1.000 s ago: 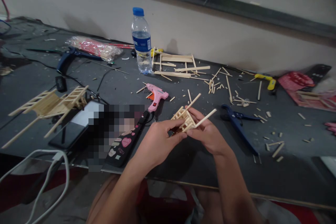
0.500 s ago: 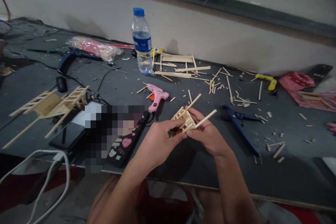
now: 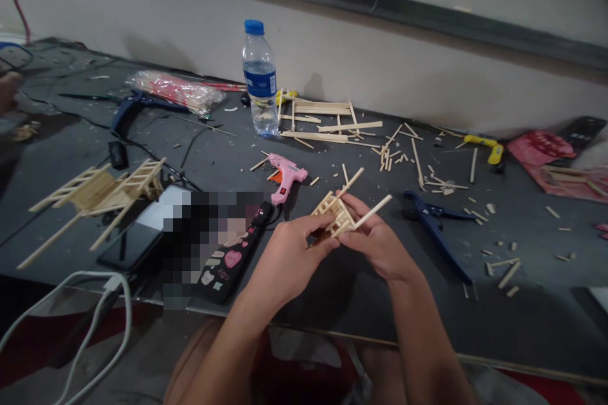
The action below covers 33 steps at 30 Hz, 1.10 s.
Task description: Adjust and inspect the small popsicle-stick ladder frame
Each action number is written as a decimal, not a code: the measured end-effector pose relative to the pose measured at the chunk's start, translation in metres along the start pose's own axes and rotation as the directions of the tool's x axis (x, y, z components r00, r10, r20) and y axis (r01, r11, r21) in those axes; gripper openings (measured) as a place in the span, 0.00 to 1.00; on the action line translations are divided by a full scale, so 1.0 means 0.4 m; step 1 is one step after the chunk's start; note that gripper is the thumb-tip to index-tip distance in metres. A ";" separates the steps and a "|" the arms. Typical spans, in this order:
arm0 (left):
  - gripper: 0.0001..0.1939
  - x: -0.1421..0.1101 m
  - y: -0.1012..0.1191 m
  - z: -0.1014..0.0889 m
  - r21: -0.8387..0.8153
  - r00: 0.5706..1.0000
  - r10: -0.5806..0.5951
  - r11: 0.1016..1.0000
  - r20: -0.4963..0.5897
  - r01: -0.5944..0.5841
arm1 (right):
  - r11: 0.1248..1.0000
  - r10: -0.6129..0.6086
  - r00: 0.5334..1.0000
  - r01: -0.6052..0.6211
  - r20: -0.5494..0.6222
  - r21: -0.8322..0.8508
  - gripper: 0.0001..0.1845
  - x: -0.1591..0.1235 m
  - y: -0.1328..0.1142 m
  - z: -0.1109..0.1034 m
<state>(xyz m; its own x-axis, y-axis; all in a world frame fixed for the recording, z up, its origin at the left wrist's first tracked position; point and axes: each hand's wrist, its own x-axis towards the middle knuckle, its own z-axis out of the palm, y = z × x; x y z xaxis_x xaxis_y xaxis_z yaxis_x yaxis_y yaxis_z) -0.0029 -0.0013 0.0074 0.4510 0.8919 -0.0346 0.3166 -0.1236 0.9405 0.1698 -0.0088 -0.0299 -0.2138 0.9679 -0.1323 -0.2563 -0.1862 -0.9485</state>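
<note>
A small model frame of thin wooden sticks [image 3: 338, 214] is held up over the near part of the table, two long sticks jutting from it to the upper right. My left hand [image 3: 297, 253] pinches its near left side between thumb and fingers. On the right side, my right hand [image 3: 370, 234] grips it, thumb in front and fingers behind. My palms and fingers hide part of the frame. Just beyond my left hand lies a pink glue gun [image 3: 285, 177]. To the right of my right hand rests a dark blue cutter tool [image 3: 439, 237].
A larger stick model [image 3: 97, 193] stands at the left beside a phone [image 3: 147, 228] and a black case with stickers [image 3: 230, 259]. Behind are a water bottle [image 3: 259, 79] and a stick frame [image 3: 323, 117]. Stick offcuts litter the right. Another person's hand [image 3: 8, 92] shows at the far left.
The view has shifted slightly, so the table things appear a little further right. Both hands keep the same hold on the stick frame. The other person's hand at the far left shows more.
</note>
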 end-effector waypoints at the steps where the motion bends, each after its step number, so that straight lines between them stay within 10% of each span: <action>1: 0.18 0.000 0.001 -0.001 0.001 1.000 -0.003 1.000 -0.006 0.003 | 1.000 0.000 1.000 0.000 0.001 0.005 0.37 0.001 -0.002 0.001; 19: 0.17 0.053 0.026 0.051 -0.080 0.974 -0.071 0.995 -0.213 0.055 | 0.989 0.026 0.979 0.004 -0.202 0.151 0.21 0.028 -0.020 0.016; 33: 0.20 0.068 0.026 0.078 -0.078 0.993 -0.062 0.995 -0.096 0.054 | 0.986 0.052 0.973 -0.015 -0.224 0.166 0.21 0.010 -0.032 -0.031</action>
<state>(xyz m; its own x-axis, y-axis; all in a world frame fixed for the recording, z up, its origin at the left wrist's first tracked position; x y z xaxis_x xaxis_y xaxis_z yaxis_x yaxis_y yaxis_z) 0.0388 0.0081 0.0056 0.3480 0.9356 -0.0596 0.2742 -0.0408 0.9608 0.1840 -0.0004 -0.0219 -0.0098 0.9700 -0.2429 -0.4063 -0.2258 -0.8854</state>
